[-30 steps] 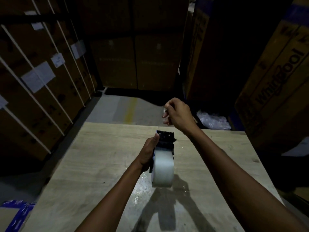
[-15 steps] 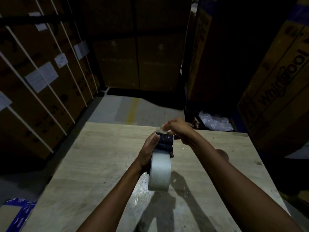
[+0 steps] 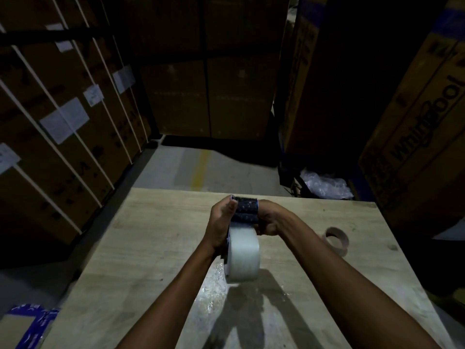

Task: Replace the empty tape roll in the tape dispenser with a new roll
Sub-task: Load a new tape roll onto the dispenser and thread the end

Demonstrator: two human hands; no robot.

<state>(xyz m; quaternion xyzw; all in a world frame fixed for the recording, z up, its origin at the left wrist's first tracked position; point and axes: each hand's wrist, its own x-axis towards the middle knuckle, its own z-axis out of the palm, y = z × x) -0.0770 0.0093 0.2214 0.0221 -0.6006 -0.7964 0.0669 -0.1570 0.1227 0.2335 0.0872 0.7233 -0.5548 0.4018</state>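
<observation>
I hold a black tape dispenser point(image 3: 247, 209) upright above the wooden table point(image 3: 141, 248), its toothed blade pointing away from me. A full whitish tape roll point(image 3: 244, 253) sits mounted on it. My left hand point(image 3: 221, 222) grips the dispenser's left side. My right hand point(image 3: 273, 220) is closed against its right side, just below the blade. An empty brown cardboard core point(image 3: 336, 238) lies on the table to the right, apart from both hands.
Tall stacks of cardboard boxes point(image 3: 63, 127) with white straps stand on the left, more boxes point(image 3: 422, 127) on the right and behind. A crumpled plastic bag point(image 3: 324, 185) lies on the floor past the table's far edge. A blue-edged carton point(image 3: 27, 323) sits at lower left.
My right hand came down from above the blade and closed on the dispenser's right side. The dispenser stays in my left hand. The empty core has come into view.
</observation>
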